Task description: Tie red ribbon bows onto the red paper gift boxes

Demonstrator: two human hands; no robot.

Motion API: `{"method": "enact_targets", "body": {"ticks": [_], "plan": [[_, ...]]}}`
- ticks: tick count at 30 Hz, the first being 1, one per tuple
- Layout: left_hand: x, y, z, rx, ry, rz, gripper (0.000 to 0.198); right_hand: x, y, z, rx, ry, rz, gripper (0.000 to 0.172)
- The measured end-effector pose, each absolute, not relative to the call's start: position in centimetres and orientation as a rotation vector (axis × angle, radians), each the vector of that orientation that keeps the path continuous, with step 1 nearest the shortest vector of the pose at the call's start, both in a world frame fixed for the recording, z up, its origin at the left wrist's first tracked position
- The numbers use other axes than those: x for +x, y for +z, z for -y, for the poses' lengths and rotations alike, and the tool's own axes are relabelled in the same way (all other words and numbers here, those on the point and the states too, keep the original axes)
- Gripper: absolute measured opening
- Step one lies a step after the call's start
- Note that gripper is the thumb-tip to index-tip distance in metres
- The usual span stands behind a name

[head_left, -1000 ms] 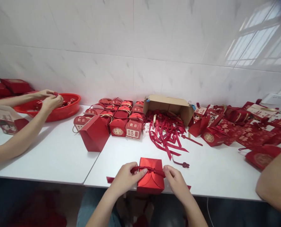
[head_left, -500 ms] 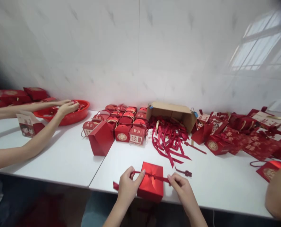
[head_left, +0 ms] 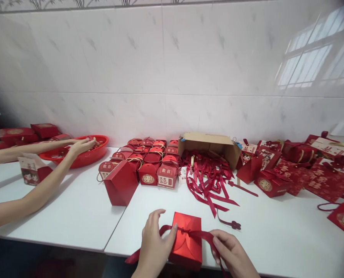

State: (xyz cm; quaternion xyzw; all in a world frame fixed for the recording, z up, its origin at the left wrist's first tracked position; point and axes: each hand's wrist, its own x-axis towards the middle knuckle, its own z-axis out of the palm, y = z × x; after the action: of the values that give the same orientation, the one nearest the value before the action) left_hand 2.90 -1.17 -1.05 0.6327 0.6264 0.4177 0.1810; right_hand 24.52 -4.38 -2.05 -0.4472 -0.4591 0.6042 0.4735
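A shiny red gift box [head_left: 186, 247] with a petal-folded top stands at the table's front edge. A dark red ribbon [head_left: 199, 234] crosses its top, with a knot near the middle. My left hand [head_left: 156, 241] is at the box's left side, thumb on the top edge by the ribbon, other fingers raised and apart. One ribbon end passes behind that hand and hangs out to its left. To the right of the box, my right hand [head_left: 232, 251] pinches the other ribbon end between thumb and fingers, and its tail hangs down.
Behind the box, a cardboard carton [head_left: 209, 138] spills red ribbons [head_left: 208, 185]. Rows of small red boxes [head_left: 148, 173] and a taller red box [head_left: 121, 185] stand left of it. Red gift bags [head_left: 328, 177] crowd the right. Another person's arms [head_left: 50, 181] reach into a red basin [head_left: 102, 148].
My left fingers have lifted and spread from the ribbon. My right hand has moved down and rightward, and its ribbon end now curves slack. The camera view has tilted up.
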Motion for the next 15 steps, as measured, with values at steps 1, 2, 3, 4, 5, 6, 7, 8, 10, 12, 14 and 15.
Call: {"method": "enact_targets", "body": {"ticks": [1, 2, 3, 4, 5, 6, 7, 8, 10, 12, 14, 15], "plan": [[3.1, -0.5, 1.4, 1.878, 1.184, -1.731, 0.027, 24.6, -1.9, 4.5, -1.082, 1.493, 1.137, 0.045], [3.4, 0.0, 1.6, 1.966, 1.16, -1.675, 0.024, 24.8, -1.6, 4.6, -1.069, 1.51, 1.159, 0.043], [3.8, 0.7, 1.8, 2.032, 1.136, -1.618, 0.022, 24.9, -1.4, 4.7, -1.05, 1.527, 1.187, 0.042], [4.2, 1.3, 2.1, 2.081, 1.103, -1.554, 0.022, 25.0, -1.2, 4.7, -1.028, 1.542, 1.218, 0.041], [4.6, 2.0, 2.3, 2.121, 1.063, -1.487, 0.024, 25.1, -0.9, 4.7, -1.008, 1.551, 1.243, 0.04], [5.0, 2.6, 2.5, 2.152, 1.037, -1.43, 0.027, 25.1, -0.7, 4.7, -0.99, 1.555, 1.26, 0.04], [5.3, 3.1, 2.7, 2.184, 1.011, -1.377, 0.031, 25.1, -0.5, 4.7, -0.977, 1.555, 1.272, 0.039], [5.7, 3.6, 2.8, 2.213, 0.992, -1.335, 0.034, 25.0, -0.3, 4.7, -0.968, 1.555, 1.283, 0.039], [6.2, 4.1, 2.9, 2.249, 0.973, -1.294, 0.035, 24.6, 0.1, 4.8, -0.98, 1.536, 1.295, 0.039], [6.5, 4.0, 2.8, 2.265, 0.976, -1.295, 0.028, 24.0, 0.1, 5.0, -1.004, 1.498, 1.315, 0.041], [6.5, 3.5, 2.5, 2.282, 0.995, -1.313, 0.023, 23.4, -0.5, 4.9, -1.034, 1.446, 1.306, 0.045], [6.5, 3.1, 2.2, 2.295, 1.006, -1.32, 0.023, 23.2, -1.0, 4.9, -1.05, 1.413, 1.276, 0.048]]}}
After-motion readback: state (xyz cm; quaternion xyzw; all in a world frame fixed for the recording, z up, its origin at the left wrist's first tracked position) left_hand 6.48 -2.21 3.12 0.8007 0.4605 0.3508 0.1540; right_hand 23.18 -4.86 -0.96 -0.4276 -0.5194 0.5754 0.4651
